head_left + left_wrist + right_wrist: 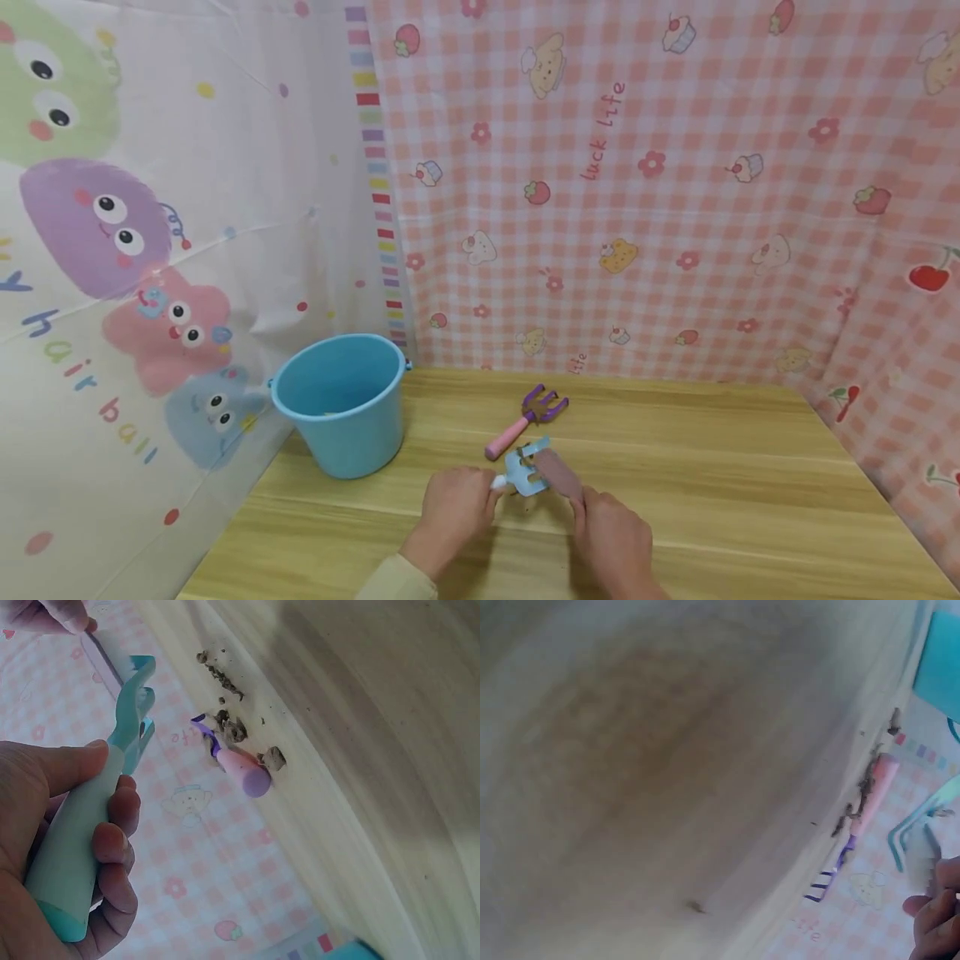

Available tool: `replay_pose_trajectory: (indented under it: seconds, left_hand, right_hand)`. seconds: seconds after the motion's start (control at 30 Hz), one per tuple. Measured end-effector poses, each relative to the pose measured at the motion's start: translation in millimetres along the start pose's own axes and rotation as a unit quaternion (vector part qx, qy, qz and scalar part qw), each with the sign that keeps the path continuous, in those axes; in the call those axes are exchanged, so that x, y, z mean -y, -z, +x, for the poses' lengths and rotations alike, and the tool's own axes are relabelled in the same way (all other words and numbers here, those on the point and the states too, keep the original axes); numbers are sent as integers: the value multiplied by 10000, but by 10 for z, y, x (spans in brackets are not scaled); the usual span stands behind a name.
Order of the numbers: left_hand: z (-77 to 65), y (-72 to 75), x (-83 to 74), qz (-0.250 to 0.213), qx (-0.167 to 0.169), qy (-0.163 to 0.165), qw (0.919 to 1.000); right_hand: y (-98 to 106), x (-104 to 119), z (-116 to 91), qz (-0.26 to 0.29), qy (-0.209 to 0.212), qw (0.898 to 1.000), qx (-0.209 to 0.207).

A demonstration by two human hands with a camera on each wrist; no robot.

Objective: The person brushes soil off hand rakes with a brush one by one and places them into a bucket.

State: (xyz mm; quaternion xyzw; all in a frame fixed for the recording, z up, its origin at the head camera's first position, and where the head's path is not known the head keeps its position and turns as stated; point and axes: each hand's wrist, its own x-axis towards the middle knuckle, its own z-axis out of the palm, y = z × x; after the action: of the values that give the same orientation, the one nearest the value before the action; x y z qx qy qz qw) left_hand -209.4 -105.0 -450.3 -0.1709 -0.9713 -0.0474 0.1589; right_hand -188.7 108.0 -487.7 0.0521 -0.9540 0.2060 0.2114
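My left hand [453, 504] grips the handle of a light blue hand fork [521, 473], thumb along the handle in the left wrist view. Its tines are raised above the table, with dark bits of dirt about them. My right hand [615, 533] pinches a flat mauve brush [561, 473], whose pale side lies against the tines in the left wrist view. Just beyond, on the table, lies a second hand fork [507, 437] with a pink handle and purple tines. Soil clumps [234, 731] are scattered around it.
A blue bucket [360, 433] stands at the left of the wooden table [712, 483]; something yellowish shows inside. Behind the table hangs a pink checked cloth [660, 208], and a white printed cloth [247, 167] covers the left side. Another small soil crumb [696, 907] lies nearer me.
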Motion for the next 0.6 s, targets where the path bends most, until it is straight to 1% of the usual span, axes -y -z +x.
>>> replay_pose_trajectory:
  seconds: [0.07, 0.13, 0.2, 0.23, 0.3, 0.33, 0.43, 0.53, 0.6]
  left_hand:
    - [10, -5, -3, -6, 42, -48, 10000]
    - [13, -6, -10, -7, 68, -91, 9999]
    - [14, -1, -25, 40, 65, -120, 9999]
    - [15, -2, -36, 70, 39, -139, 9999]
    - [18, 8, -60, 68, -34, -157, 9998]
    - [20, 13, -70, 82, -59, -156, 9998]
    - [22, 16, -76, 141, -163, -108, 9997]
    - [15, 17, -53, 205, -144, 6, 9997]
    - [11, 14, -39, 235, -132, 86, 9996]
  right_hand:
    - [16, -23, 13, -61, 22, 9998, -184]
    - [23, -6, 28, 60, 111, 9988, -476]
    - [17, 38, 42, 228, 243, 9973, -655]
    - [5, 63, 44, 306, 305, 9967, -681]
    - [-23, 88, 39, 379, 411, 9968, -572]
    - [-35, 90, 32, 368, 401, 9975, -440]
    - [-52, 45, 2, 182, 210, 9995, -152]
    - [-17, -8, -6, -57, 19, 10000, -65]
    - [17, -23, -1, -181, -34, 9998, 11]
